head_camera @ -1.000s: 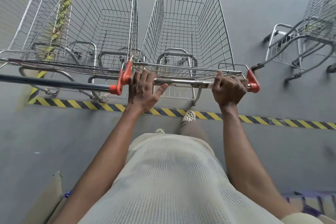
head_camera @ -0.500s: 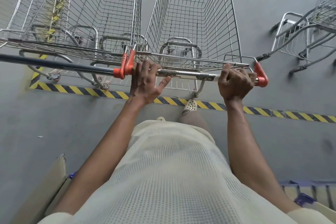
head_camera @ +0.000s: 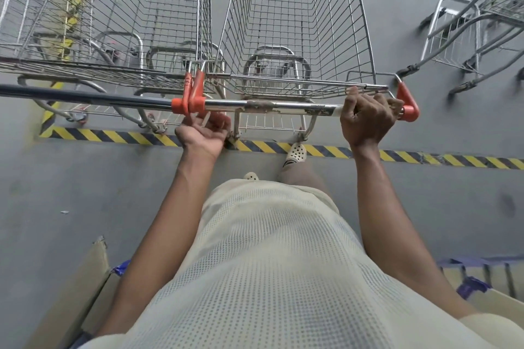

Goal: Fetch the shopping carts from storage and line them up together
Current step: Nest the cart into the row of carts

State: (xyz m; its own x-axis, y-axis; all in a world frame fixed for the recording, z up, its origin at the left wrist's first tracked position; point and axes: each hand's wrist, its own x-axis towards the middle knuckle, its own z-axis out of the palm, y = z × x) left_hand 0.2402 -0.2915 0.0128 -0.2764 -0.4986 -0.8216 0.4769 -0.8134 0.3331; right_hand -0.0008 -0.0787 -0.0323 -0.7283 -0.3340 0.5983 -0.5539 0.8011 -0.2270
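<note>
Chrome handle bar [head_camera: 283, 106] of the right cart [head_camera: 297, 22] sat level beside the left cart [head_camera: 127, 22], orange end caps [head_camera: 192, 96] touching; right hand [head_camera: 368, 119] gripped the bar's right end; left hand [head_camera: 204, 133] had released, hanging loosely curled beneath, holding nothing; alignment judged nearly complete.

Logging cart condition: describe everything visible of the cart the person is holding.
The cart is an empty silver wire basket, upright on the grey floor beside another cart, orange handle caps touching. The right hand grips its worn metal handle at the right end; the left hand curls just under the left end, contact unclear.
</note>
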